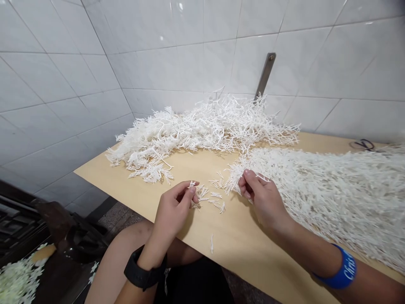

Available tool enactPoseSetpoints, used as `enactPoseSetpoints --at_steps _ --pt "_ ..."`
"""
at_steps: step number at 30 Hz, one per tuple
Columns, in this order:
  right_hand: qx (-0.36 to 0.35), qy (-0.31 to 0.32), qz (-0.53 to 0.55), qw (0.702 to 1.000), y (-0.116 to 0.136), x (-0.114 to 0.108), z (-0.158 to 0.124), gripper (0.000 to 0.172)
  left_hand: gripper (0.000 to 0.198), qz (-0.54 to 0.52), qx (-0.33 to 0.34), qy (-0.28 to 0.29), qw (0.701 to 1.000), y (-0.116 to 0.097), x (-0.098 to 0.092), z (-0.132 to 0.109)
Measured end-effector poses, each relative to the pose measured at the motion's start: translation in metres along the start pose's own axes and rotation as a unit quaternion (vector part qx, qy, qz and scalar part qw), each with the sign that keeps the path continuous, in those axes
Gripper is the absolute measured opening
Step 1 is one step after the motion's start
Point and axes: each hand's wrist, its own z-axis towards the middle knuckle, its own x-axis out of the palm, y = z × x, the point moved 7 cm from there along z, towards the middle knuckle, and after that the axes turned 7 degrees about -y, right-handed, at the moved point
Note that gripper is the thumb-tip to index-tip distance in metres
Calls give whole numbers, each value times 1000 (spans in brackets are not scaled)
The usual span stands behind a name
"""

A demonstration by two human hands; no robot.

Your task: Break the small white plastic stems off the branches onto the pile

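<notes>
Mid-frame, the left hand (174, 207) clamps one sprig (192, 184) between fingertips, the right hand (265, 197) a second sprig (263, 178). Two piles: upper pile (202, 131), right pile (341, 194). One lone sprig (211, 244), lower centre.

Lt-grey tiled walls (205, 67) (w/ light glints (180, 6) up top), tan tabletop (101, 175), dk furniture (57, 219) far L, speckled floor (118, 216).
</notes>
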Motion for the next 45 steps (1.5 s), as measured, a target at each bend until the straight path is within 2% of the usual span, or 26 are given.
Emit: enactPoseSetpoints --at_steps 9,15,18,20,23,26,28,31,35,37,40,45 --pt "13 45 -8 999 -6 8 -9 39 30 39 14 -12 999 6 -3 1" --pt "-22 26 -6 999 -3 6 -13 38 31 24 4 -22 999 7 -6 1" --pt "-33 26 -12 999 0 7 -14 37 27 66 47 -38 996 2 -7 0" --pt "-40 20 -15 999 0 7 -14 37 24 128 118 -20 985 -7 2 -1" --pt "-47 25 -27 998 0 9 -13 37 24 221 214 40 951 -19 28 -6" --pt "-45 41 -43 997 -1 11 -15 37 21 278 243 64 927 -23 45 -7" --pt "-44 51 -52 996 -1 12 -16 37 17 287 244 64 924 -25 48 -6" --pt "-45 56 -57 996 -1 13 -17 37 14 255 222 52 940 -26 45 -3" --pt "-50 42 -58 996 -2 10 -17 32 11 125 121 7 985 -23 33 2" --pt "-62 41 -65 995 -1 10 -16 32 12 55 84 -7 995 -23 29 1" --pt "-61 60 -54 995 -2 13 -16 33 15 0 95 0 995 -29 32 -2" --pt "-34 101 -40 993 -7 22 -20 30 14 1 125 14 992 -32 41 -9"
